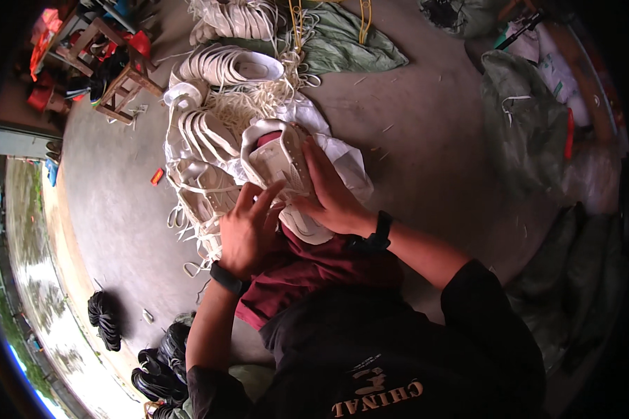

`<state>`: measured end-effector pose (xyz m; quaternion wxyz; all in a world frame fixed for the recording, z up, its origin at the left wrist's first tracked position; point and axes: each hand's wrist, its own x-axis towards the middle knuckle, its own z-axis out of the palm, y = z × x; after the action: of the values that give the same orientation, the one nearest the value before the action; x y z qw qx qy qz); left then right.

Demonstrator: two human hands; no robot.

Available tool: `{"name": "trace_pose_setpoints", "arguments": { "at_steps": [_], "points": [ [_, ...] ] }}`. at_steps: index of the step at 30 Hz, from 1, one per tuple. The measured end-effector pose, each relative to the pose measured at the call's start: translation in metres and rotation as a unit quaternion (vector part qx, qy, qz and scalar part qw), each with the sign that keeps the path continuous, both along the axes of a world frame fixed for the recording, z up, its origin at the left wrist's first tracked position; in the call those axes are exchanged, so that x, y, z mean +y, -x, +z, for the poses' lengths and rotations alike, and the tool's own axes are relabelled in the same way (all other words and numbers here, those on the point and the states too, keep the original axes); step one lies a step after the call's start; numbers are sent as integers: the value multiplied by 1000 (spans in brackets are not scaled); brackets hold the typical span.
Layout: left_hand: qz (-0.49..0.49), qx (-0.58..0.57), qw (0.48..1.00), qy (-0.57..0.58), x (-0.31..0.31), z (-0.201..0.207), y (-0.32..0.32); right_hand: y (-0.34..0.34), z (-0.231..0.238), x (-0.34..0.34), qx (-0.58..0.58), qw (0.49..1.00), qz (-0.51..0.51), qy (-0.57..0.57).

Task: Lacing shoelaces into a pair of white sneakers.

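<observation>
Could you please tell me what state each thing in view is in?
Beige shoe upper: held, its opening showing
Right hand: gripping the upper's side
Left hand: fingers bent, at the upper
Shoe-upper stack: nested together
Cream laces: loose, tangled
Green sack at the top: creased, lying on the floor
</observation>
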<state>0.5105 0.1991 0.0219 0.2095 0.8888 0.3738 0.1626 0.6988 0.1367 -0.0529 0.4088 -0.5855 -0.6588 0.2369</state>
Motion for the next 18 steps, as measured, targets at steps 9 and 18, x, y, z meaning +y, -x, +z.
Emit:
{"name": "trace_pose_setpoints", "arguments": {
  "at_steps": [9,18],
  "points": [
    [-55,-14,995,82,12,5,-23,-10,-5,0,-5,1000,-2,-11],
    [-8,-10,983,182,7,-1,-46,-25,-7,-4,-24,999,-14,-25]
  ]
}}
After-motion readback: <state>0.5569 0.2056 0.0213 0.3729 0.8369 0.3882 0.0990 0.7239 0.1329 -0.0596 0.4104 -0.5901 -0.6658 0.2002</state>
